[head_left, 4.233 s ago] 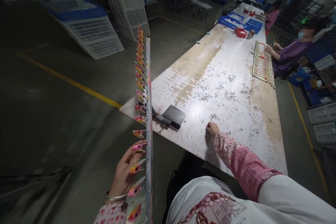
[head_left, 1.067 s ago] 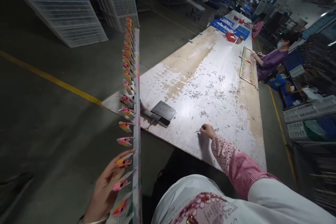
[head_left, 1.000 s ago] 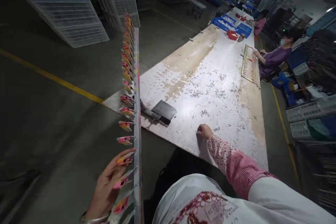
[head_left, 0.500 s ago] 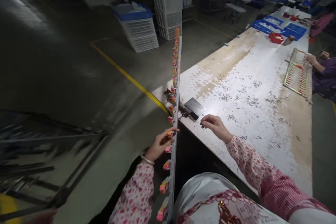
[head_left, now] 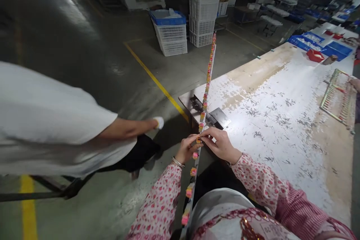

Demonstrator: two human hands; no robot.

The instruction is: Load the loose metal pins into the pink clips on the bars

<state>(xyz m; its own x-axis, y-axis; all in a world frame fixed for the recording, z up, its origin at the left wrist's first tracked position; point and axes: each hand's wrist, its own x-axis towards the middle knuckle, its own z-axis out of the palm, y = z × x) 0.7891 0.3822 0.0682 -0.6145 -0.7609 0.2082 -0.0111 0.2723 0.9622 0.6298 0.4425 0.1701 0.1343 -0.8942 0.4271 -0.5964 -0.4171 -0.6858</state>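
Strip (head_left: pixel 197 164) of bright pieces (head_left: pixel 189 193), running from 6 to just past 12 o'clock.
The left hand (head_left: pixel 187 150) pinches one orange-yellow piece (head_left: pixel 198 141) on it; the right hand (head_left: pixel 221 144) meets it there with fingertips gathered, though what they pinch cannot be told. At 2 o'clock on the table (head_left: pixel 264 71), a blue bin (head_left: pixel 298 43) holds white pieces, and a red box (head_left: pixel 315 59) nearer holds something white. Near 12 o'clock on the floor (head_left: pixel 140 90), a blue tray (head_left: pixel 174 22) with pale contents sits on white crates (head_left: pixel 173 39).
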